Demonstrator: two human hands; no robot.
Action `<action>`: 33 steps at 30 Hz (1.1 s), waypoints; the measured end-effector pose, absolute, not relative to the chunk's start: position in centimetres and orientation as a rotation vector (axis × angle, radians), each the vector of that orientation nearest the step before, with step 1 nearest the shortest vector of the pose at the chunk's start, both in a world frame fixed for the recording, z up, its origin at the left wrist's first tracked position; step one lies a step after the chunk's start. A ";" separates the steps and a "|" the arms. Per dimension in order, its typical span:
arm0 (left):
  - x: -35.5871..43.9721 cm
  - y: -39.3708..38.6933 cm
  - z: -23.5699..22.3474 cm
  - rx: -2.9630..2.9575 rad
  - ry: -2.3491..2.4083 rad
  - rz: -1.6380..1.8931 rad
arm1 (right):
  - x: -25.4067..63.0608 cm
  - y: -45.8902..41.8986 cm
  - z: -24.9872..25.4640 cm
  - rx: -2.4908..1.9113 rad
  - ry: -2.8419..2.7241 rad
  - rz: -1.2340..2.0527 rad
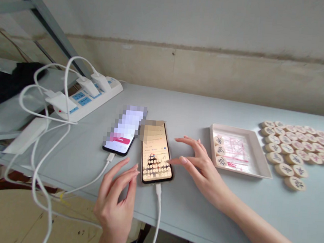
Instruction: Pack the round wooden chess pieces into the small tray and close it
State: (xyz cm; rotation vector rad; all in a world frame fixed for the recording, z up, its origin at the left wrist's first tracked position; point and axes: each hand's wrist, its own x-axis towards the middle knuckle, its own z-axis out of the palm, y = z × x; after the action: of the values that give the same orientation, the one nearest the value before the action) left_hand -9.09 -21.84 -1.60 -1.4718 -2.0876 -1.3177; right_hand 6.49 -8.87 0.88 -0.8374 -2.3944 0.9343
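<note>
My phone (157,151) is lying flat on the worktop (188,208), bottom end pointing at the front edge. Screen's lit, a keyboard's up, and a white cable (158,201) is plugged in, so I'd call the setup part done. How much is left to tap in, no clue, the text is too small to read.

My right hand (202,161) has its fingers loosely spread and holds nothing. One fingertip is right at the keyboard's right side, but I can't tell if it's touching or just over it. My left hand (117,197) is by the phone's bottom left corner, fingers half curled and parted, nothing in it either.

Room-wise, the left is tighter: a second phone (125,129) lies just beside mine, and a power strip (85,100) sits toward the back left corner. On the right there's a decent gap before the tray (256,153), with chess discs (286,139) spread past it toward the right edge. The cable hangs over the front edge, so that's the likely snag imo.
</note>
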 end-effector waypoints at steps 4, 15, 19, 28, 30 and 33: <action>-9.0 -21.8 -1.6 -1.464 -2.100 -1.350 | 6.0 -8.9 0.8 -0.906 -2.407 0.855; -8.5 -21.5 -1.5 -1.406 -2.114 -1.452 | 5.6 -8.9 -0.1 -0.912 -2.488 0.678; -8.7 -21.4 -1.8 -1.370 -2.123 -1.560 | 5.4 -8.9 -0.2 -0.904 -2.523 0.630; -5.4 -22.9 -0.8 -1.424 -2.418 -1.218 | 7.1 -9.1 1.3 -0.785 -2.221 0.558; -4.2 -22.8 -0.9 -1.404 -2.471 -1.020 | 7.6 -9.1 2.0 -0.777 -2.182 0.511; -3.5 -22.2 -1.4 -1.328 -2.447 -0.803 | 8.9 -9.0 3.3 -0.759 -2.154 0.403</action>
State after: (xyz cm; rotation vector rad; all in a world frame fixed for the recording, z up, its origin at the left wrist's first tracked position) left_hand -3.55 -22.16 -1.43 -1.3279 -2.4471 -0.8031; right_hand 8.86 -8.99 3.27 -0.7588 -2.1541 0.4033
